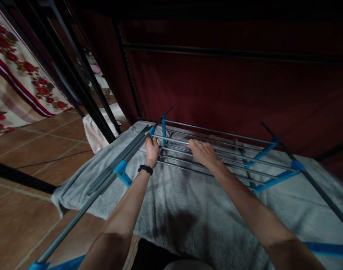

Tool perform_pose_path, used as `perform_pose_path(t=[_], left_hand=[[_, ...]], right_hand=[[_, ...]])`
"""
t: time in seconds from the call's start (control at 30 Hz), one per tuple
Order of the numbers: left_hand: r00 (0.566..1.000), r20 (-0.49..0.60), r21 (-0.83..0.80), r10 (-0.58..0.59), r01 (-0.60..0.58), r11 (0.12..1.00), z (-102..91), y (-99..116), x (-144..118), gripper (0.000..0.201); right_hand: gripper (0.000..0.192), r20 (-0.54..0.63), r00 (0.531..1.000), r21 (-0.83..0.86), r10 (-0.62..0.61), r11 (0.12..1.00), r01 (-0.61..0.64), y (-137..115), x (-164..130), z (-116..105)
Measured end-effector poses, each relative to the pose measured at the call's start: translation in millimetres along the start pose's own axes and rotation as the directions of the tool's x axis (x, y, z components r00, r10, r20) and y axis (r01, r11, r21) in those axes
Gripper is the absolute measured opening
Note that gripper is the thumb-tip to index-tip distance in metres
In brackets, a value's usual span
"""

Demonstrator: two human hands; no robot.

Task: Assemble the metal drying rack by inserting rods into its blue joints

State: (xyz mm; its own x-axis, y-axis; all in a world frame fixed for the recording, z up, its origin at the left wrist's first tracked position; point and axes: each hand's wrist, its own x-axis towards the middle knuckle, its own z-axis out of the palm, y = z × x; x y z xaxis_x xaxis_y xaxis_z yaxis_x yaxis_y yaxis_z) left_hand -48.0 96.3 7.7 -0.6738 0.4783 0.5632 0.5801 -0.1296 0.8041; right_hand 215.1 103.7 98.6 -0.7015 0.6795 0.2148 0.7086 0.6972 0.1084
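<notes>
A partly assembled rack of grey metal tubes with blue plastic joints lies on a grey blanket (188,210). My left hand (152,150), a dark band on its wrist, is closed at the left end of a metal tube (174,140), against a blue joint (151,131). Farther along that same tube, my right hand (202,150) wraps its fingers over it from above. Several parallel tubes run behind and below, to a blue side piece (278,179) at the right. Beside the left side pole (84,210) lies a bundle of thin loose tubes (115,165).
A dark red cloth (230,93) hangs behind, crossed by a black metal bar (216,51). Black posts (72,75) stand at the left. Beyond them are a tiled floor (56,138), a striped cloth (96,131) and a flowered curtain (27,75).
</notes>
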Motion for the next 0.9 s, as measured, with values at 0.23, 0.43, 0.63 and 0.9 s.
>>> perform_pose_path(t=[0.23,0.43,0.63,0.9], left_hand=[[1.000,0.012,0.024,0.015,-0.015,1.000,-1.6,1,1,0.014],[0.999,0.032,0.088,-0.003,0.001,0.996,-3.5,3,3,0.015],[1.000,0.029,0.130,-0.005,0.001,0.991,-4.2,-2,8,0.012],[0.999,0.041,0.149,0.029,-0.035,0.988,-2.5,-8,13,0.010]], right_hand=[[0.031,0.032,0.999,0.010,0.007,1.000,-0.008,-1,1,-5],[0.031,-0.002,1.000,0.021,0.011,1.000,-0.011,-1,2,-3],[0.028,-0.083,0.996,0.029,0.015,1.000,-0.013,-5,-1,-2],[0.033,-0.183,0.975,0.015,0.125,0.992,-0.125,18,-33,1]])
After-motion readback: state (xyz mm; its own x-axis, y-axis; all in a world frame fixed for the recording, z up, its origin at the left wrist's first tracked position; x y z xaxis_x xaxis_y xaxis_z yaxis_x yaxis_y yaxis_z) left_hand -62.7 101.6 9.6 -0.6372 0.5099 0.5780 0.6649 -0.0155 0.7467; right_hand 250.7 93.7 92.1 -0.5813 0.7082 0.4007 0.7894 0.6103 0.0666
